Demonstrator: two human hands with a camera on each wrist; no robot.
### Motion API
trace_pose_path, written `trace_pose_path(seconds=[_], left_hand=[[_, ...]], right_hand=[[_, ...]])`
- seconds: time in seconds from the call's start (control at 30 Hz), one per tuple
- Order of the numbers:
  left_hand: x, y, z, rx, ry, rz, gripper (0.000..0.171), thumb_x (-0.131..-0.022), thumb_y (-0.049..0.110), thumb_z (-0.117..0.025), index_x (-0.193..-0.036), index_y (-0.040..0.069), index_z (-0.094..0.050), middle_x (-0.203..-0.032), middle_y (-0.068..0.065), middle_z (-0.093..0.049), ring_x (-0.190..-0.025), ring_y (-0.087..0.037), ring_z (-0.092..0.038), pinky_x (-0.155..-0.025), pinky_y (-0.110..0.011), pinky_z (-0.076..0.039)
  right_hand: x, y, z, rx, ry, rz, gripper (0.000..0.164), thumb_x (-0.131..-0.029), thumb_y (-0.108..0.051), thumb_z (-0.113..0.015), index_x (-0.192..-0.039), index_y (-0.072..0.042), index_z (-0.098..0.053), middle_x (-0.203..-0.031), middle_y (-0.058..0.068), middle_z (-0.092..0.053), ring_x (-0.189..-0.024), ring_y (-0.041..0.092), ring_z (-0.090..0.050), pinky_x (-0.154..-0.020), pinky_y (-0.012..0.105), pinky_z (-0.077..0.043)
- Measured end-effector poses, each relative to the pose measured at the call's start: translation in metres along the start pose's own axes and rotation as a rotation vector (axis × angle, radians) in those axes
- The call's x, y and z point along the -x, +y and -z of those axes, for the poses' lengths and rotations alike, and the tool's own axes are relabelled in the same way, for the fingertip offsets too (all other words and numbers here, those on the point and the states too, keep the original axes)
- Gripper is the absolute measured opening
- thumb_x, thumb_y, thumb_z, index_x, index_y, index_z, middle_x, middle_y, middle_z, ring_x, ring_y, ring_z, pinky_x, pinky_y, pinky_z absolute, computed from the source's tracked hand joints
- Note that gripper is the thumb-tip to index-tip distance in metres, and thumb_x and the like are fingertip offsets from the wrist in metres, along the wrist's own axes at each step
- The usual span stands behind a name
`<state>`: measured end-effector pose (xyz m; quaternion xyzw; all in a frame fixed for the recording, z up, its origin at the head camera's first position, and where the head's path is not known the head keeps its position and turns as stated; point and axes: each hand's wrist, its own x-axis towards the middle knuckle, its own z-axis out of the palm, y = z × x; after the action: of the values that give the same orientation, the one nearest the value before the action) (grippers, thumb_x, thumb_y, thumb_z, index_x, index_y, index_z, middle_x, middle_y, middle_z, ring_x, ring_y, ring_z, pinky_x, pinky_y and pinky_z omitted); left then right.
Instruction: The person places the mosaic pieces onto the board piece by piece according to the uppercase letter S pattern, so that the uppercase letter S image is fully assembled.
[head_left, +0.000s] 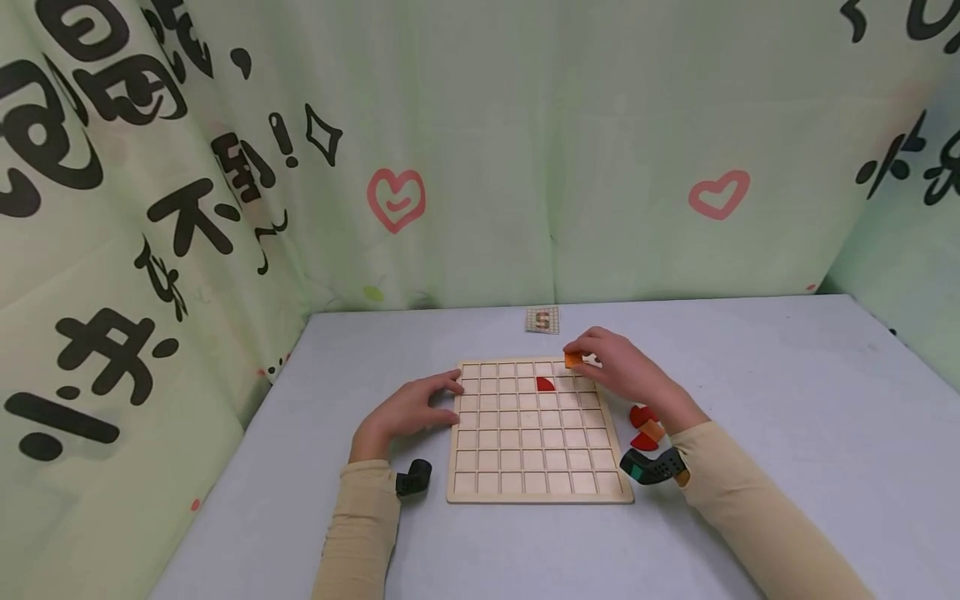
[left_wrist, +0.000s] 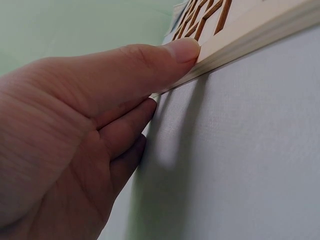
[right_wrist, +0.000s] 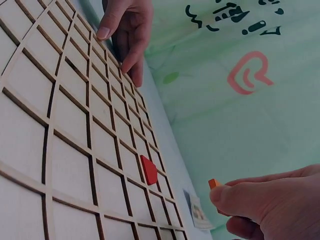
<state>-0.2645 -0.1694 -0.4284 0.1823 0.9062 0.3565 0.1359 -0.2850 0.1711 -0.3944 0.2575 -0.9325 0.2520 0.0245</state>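
Note:
A wooden grid board [head_left: 510, 460] lies on the table. In one of its upper cells sits a red quarter-round piece [head_left: 545, 384], seen also in the right wrist view as a red piece [right_wrist: 149, 170]. My right hand [head_left: 617, 360] pinches an orange square block [head_left: 573, 360] between thumb and fingers, over the board's far right corner. At the board's left edge rests my left hand [head_left: 408, 410], thumb and index finger apart. The left wrist view has the thumb [left_wrist: 145, 62] on the wooden rim, the other fingers loosely bent beside it.
Beside the board's right edge, under my right forearm, lie a few red pieces [head_left: 643, 442] and an orange piece [head_left: 651, 430]. A small picture card [head_left: 542, 320] with a grid pattern is behind the board. A printed green curtain [head_left: 480, 150] encloses the white table [head_left: 787, 375].

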Motion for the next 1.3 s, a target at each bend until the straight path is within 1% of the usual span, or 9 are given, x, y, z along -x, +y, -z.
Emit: trace_pose_path(seconds=[0.17,0.27,0.4,0.53,0.7,0.8,0.93,1.17,1.3], left_hand=[[0.0,0.001,0.0,0.002,0.001,0.007,0.035,-0.088,0.015,-0.076,-0.121,0.01,-0.066,-0.16,-0.005,-0.04,-0.15,-0.028,-0.033,-0.122,-0.045,-0.031],[0.0,0.001,0.0,0.006,0.001,0.014,0.035,-0.088,0.014,-0.076,-0.122,0.01,-0.066,-0.16,-0.005,-0.04,-0.15,-0.028,-0.033,-0.122,-0.045,-0.03],[0.0,0.001,0.0,0.007,0.005,0.014,0.035,-0.088,0.014,-0.076,-0.121,0.01,-0.066,-0.16,-0.004,-0.04,-0.15,-0.028,-0.033,-0.122,-0.045,-0.03],[-0.001,0.0,0.0,0.002,0.01,0.02,0.035,-0.088,0.015,-0.077,-0.121,0.01,-0.066,-0.16,-0.004,-0.04,-0.15,-0.028,-0.033,-0.122,-0.046,-0.03],[-0.002,0.0,0.0,-0.016,0.011,0.022,0.035,-0.089,0.016,-0.076,-0.121,0.011,-0.066,-0.16,-0.004,-0.04,-0.15,-0.028,-0.033,-0.122,-0.046,-0.03],[-0.002,-0.001,0.0,-0.02,0.011,0.016,0.034,-0.088,0.016,-0.077,-0.121,0.011,-0.066,-0.16,-0.004,-0.041,-0.15,-0.028,-0.034,-0.122,-0.045,-0.031],[-0.002,0.0,0.0,-0.018,0.008,0.012,0.034,-0.088,0.016,-0.077,-0.121,0.011,-0.066,-0.16,-0.004,-0.041,-0.15,-0.028,-0.034,-0.122,-0.045,-0.031],[-0.002,0.0,0.001,-0.018,0.009,0.004,0.035,-0.088,0.016,-0.077,-0.121,0.011,-0.066,-0.16,-0.005,-0.041,-0.15,-0.028,-0.035,-0.122,-0.046,-0.032],[-0.001,0.0,0.001,-0.023,0.009,0.005,0.035,-0.088,0.016,-0.077,-0.121,0.01,-0.066,-0.16,-0.005,-0.041,-0.15,-0.028,-0.035,-0.122,-0.046,-0.032]], right_hand=[[-0.009,-0.002,-0.006,-0.019,-0.032,-0.043,0.028,-0.094,-0.005,-0.068,-0.12,0.005,-0.067,-0.11,0.017,-0.065,-0.102,0.032,-0.062,-0.092,0.047,-0.056],[-0.014,-0.003,-0.009,-0.034,-0.047,-0.047,0.027,-0.094,-0.006,-0.066,-0.119,0.006,-0.067,-0.109,0.018,-0.065,-0.1,0.031,-0.062,-0.092,0.047,-0.056],[-0.018,-0.007,-0.013,-0.05,-0.072,-0.026,0.028,-0.094,-0.006,-0.066,-0.119,0.006,-0.068,-0.109,0.017,-0.066,-0.1,0.031,-0.062,-0.092,0.047,-0.055],[-0.023,-0.012,-0.017,-0.055,-0.123,0.009,0.027,-0.094,-0.008,-0.066,-0.118,0.004,-0.068,-0.109,0.016,-0.066,-0.1,0.029,-0.061,-0.09,0.046,-0.054],[-0.03,-0.017,-0.025,0.001,-0.182,0.067,0.026,-0.096,-0.011,-0.066,-0.118,0.002,-0.07,-0.108,0.013,-0.066,-0.096,0.025,-0.06,-0.086,0.041,-0.053],[-0.033,-0.021,-0.03,0.034,-0.186,0.111,0.026,-0.095,-0.013,-0.068,-0.116,0.001,-0.071,-0.106,0.012,-0.067,-0.095,0.023,-0.06,-0.084,0.04,-0.054],[-0.035,-0.025,-0.035,0.049,-0.175,0.146,0.025,-0.094,-0.012,-0.07,-0.115,0.001,-0.071,-0.105,0.011,-0.068,-0.093,0.022,-0.061,-0.083,0.039,-0.054],[-0.038,-0.029,-0.04,0.059,-0.177,0.148,0.025,-0.094,-0.012,-0.07,-0.115,0.001,-0.071,-0.103,0.012,-0.067,-0.091,0.023,-0.062,-0.082,0.039,-0.054],[-0.039,-0.03,-0.042,0.076,-0.182,0.14,0.022,-0.093,-0.013,-0.071,-0.112,-0.001,-0.073,-0.101,0.01,-0.068,-0.088,0.022,-0.061,-0.08,0.037,-0.054]])
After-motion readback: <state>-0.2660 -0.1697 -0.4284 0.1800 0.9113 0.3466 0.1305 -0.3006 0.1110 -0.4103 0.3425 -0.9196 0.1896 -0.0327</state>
